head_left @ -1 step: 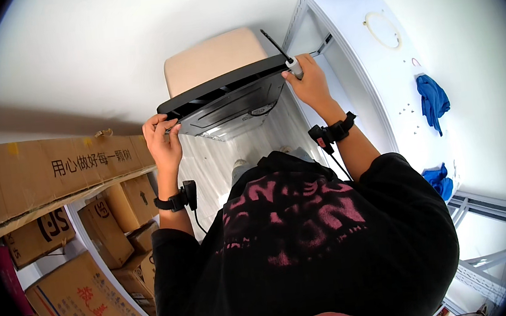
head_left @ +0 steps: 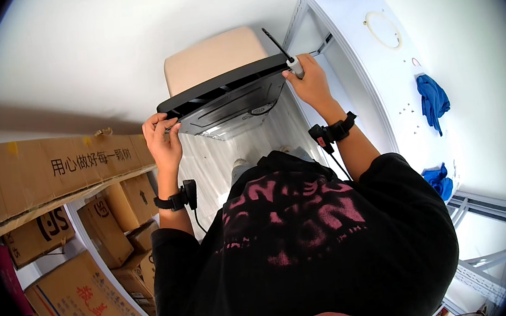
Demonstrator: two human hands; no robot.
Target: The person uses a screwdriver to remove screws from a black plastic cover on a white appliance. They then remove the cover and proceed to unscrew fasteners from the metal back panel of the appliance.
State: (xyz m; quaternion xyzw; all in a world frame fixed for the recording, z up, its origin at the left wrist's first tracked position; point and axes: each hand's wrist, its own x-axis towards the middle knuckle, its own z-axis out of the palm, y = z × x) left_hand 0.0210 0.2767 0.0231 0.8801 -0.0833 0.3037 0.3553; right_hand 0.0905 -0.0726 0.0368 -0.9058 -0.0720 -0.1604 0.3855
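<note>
A black flat panel (head_left: 218, 111) with a thick, slotted edge is held tilted between my two hands, its left end lower than its right. My left hand (head_left: 164, 143) grips the left corner, fingers over the edge and thumb beneath. At the other end my right hand (head_left: 313, 88) pinches the right corner. That same hand also keeps hold of a screwdriver (head_left: 294, 65) with a grey-white handle, its dark shaft pointing up and left. Directly behind the panel stands a rounded beige box-like thing (head_left: 213, 58), its lower part hidden.
Several cardboard boxes (head_left: 104, 230) fill a shelf on the left, with a long carton (head_left: 17, 174) above them. To the right, a white shelf board (head_left: 364, 44) bears a pale hoop (head_left: 400, 39), blue cloths (head_left: 432, 101) and several small parts. Wood-look flooring (head_left: 208, 162) lies below me.
</note>
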